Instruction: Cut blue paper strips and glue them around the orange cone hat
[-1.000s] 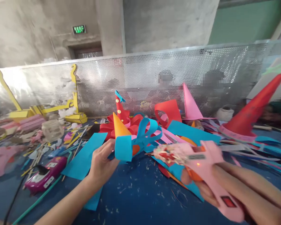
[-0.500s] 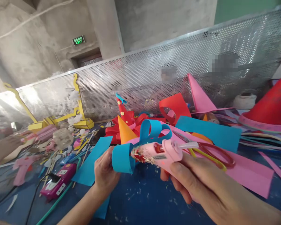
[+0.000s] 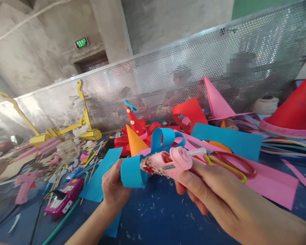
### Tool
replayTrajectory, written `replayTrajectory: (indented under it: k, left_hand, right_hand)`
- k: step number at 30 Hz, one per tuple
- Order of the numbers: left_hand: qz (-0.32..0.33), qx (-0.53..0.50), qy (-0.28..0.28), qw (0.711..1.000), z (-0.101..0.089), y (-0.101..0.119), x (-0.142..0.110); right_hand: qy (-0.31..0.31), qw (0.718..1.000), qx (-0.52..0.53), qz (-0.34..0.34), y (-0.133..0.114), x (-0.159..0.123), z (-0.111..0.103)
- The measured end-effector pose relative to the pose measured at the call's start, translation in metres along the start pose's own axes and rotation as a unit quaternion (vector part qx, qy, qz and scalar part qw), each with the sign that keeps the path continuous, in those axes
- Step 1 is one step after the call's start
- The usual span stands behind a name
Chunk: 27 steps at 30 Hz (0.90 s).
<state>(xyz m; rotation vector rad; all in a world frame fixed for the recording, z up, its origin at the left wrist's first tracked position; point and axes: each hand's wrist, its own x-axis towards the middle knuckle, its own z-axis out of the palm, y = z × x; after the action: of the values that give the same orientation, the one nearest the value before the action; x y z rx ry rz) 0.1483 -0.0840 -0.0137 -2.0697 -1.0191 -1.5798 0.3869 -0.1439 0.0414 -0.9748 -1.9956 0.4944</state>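
My left hand [image 3: 115,182] grips a curled blue paper strip [image 3: 132,172] by its left side, above the dark blue table. In my right hand [image 3: 206,190] is a pink hot glue gun [image 3: 175,161], its handle wrapped by my fingers and a clear glue stick jutting from the back. Its nozzle end, crusted with glue threads and red bits, points left into the opening of the blue strip; the tip itself is hidden. Just behind stand blue paper loops [image 3: 163,139] and an orange paper cone [image 3: 135,143].
Scissors [image 3: 234,166] lie on pink sheets at right, near a red cone hat [image 3: 295,105]. A purple power strip [image 3: 65,197] and another pink glue gun [image 3: 27,185] sit at left among scraps. A perforated metal barrier [image 3: 153,81] runs along the back.
The glue gun and my right hand have shifted slightly left, deeper toward the blue strip. My left hand keeps its grip almost unmoved. The camera view has moved a little.
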Motion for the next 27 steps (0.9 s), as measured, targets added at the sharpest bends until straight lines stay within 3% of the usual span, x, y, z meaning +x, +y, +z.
replayTrajectory:
  k: [9,16,22,27]
  left_hand:
    - [-0.023,-0.012,-0.005,1.0,0.0,0.0,-0.001]
    - [-0.017,-0.062,-0.002,0.998,0.002,0.001,0.0]
    - [-0.037,-0.056,-0.006,0.998,0.002,-0.005,-0.006]
    - [-0.051,-0.046,-0.011,0.998,0.002,-0.003,-0.005]
  right_hand:
    - [0.029,0.998,-0.05,-0.017,0.013,-0.012,-0.008]
    - [0.011,0.997,-0.082,0.008,0.019,-0.019,-0.011]
    - [0.059,0.995,-0.078,0.017,0.02,-0.025,-0.013]
    - [0.034,0.997,-0.066,-0.009,0.013,-0.022,-0.011]
